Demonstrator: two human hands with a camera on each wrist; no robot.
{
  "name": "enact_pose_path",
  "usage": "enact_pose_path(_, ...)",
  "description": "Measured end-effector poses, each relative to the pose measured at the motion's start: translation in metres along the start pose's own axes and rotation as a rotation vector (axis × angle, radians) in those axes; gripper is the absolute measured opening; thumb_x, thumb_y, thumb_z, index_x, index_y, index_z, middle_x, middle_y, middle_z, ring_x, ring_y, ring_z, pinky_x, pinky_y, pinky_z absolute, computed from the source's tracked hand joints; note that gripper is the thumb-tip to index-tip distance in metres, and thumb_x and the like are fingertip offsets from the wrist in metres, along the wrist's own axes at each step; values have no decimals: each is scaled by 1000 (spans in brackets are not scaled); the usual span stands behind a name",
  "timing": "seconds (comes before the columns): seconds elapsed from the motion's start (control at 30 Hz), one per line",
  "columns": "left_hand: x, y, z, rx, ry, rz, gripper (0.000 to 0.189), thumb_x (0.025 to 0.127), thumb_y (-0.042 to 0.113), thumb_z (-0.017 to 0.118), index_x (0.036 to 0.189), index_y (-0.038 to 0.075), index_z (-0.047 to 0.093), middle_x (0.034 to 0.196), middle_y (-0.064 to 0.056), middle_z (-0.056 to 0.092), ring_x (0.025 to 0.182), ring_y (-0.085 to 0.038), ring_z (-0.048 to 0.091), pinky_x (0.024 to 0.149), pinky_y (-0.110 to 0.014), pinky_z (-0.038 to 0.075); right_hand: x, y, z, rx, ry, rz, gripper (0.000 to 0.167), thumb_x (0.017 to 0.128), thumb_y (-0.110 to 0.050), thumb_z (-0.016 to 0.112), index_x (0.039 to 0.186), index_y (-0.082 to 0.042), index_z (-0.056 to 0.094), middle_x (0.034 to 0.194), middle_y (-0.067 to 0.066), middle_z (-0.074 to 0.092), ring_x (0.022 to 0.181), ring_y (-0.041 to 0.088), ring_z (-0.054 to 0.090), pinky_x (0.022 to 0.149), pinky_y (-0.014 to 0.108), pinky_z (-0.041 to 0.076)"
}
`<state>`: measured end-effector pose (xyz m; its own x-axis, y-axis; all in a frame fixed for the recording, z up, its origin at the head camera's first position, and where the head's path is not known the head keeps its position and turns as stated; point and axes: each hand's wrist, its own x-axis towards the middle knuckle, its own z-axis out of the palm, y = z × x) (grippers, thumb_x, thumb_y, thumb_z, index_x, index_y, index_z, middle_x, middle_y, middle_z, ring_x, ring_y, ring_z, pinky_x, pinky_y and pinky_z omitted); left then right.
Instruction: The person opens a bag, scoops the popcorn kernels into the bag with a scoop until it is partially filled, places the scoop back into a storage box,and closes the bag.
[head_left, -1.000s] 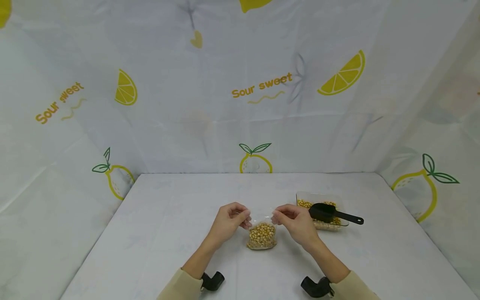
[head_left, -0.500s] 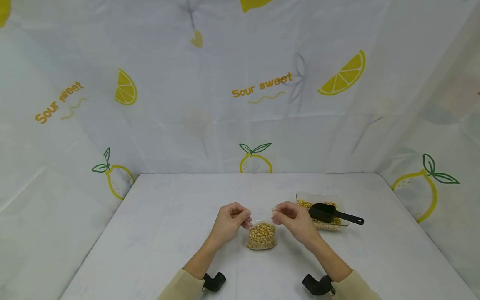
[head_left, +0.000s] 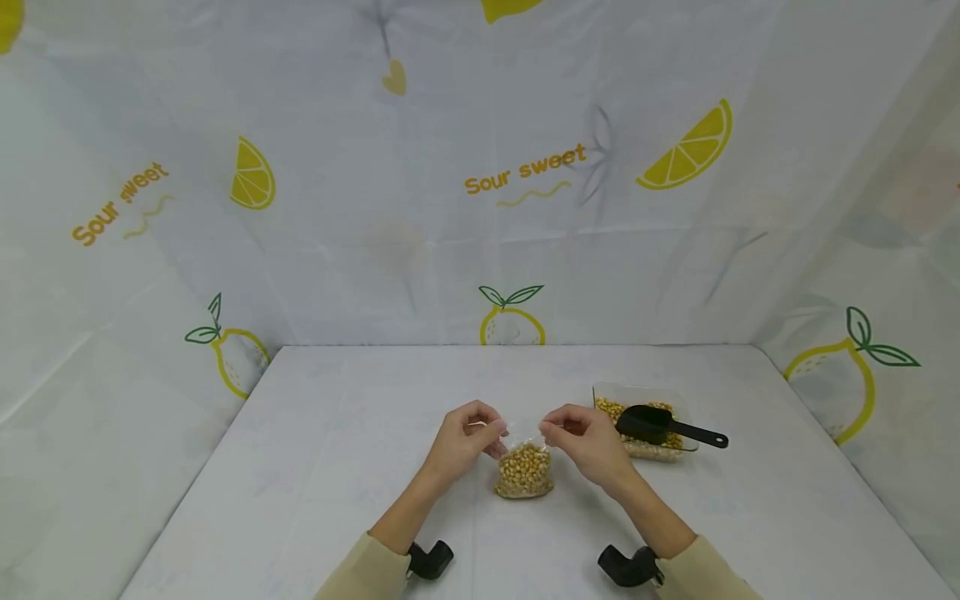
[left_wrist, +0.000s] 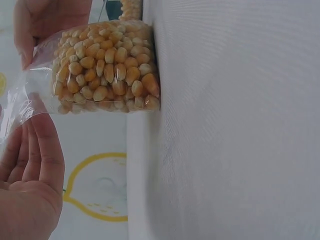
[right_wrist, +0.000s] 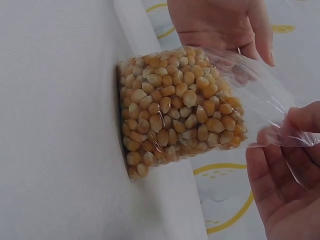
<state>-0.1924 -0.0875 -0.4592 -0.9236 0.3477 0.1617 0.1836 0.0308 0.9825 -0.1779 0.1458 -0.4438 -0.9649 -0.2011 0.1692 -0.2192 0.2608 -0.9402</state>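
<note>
A clear plastic bag (head_left: pixel 523 472) of dried corn kernels stands upright on the table, its lower part filled and its top loose. My left hand (head_left: pixel 467 435) is at the upper left edge of the bag, thumb and fingers pinching the film. On the other side, my right hand (head_left: pixel 592 442) pinches the upper right corner between thumb and forefinger. In the right wrist view, the film stretches from the kernels (right_wrist: pixel 175 107) up to the right thumb (right_wrist: pixel 305 119). The left wrist view has the left fingers (left_wrist: pixel 42 145) lying along the bag's crinkled top.
Behind my right hand stands a clear rectangular container (head_left: pixel 686 417) with more corn kernels. A black scoop (head_left: pixel 652 425) lies across it, handle pointing right past the rim. White cloth covers the table (head_left: pixel 337 467), and a lemon-printed curtain (head_left: pixel 420 208) hangs around it.
Both hands have drawn slightly closer together at the bag's top, the right one moving a little left. The filled bottom of the bag stays in place.
</note>
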Motion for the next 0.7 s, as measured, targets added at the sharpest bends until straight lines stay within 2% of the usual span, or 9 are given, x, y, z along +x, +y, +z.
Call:
enact_pose_path(0.07, 1, -1, 1, 1, -4, -8, 19, 99, 15, 68, 105, -3, 65, 97, -26, 66, 70, -18, 69, 68, -32, 59, 1, 1, 0, 8, -6, -7, 18, 96, -15, 72, 100, 2, 73, 90, 12, 69, 79, 24, 67, 71, 41, 57)
enact_pose_path(0.23, 3, -2, 4, 5, -16, 6, 18, 97, 15, 70, 103, -3, 69, 93, -26, 68, 67, -14, 66, 66, -27, 57, 1, 3, 1, 14, -10, -15, 19, 96, -14, 72, 101, 5, 73, 88, 10, 69, 79, 25, 67, 72, 42, 57)
enact_pose_path(0.43, 3, -1, 6, 57, -2, 45, 15, 99, 13, 68, 97, -1, 70, 87, -16, 72, 65, -12, 65, 65, -30, 58, 0, 2, 1, 33, -12, -46, 18, 96, -12, 71, 101, 5, 72, 89, 12, 69, 77, 21, 66, 70, 38, 57)
enact_pose_path(0.57, 4, 0, 7, 86, -9, 60, 13, 99, 12, 67, 96, -1, 69, 87, -20, 71, 65, -13, 65, 65, -35, 59, 0, 0, 0, 32, -17, -60, 16, 96, -10, 71, 101, 5, 71, 91, 13, 69, 77, 23, 66, 70, 36, 57)
enact_pose_path(0.7, 4, -1, 6, 76, -21, 68, 13, 100, 11, 66, 98, -2, 69, 90, -25, 70, 65, -12, 65, 64, -29, 58, 0, 0, 1, 10, -22, -77, 14, 95, -10, 72, 101, 2, 71, 96, 10, 68, 82, 22, 65, 73, 30, 57)
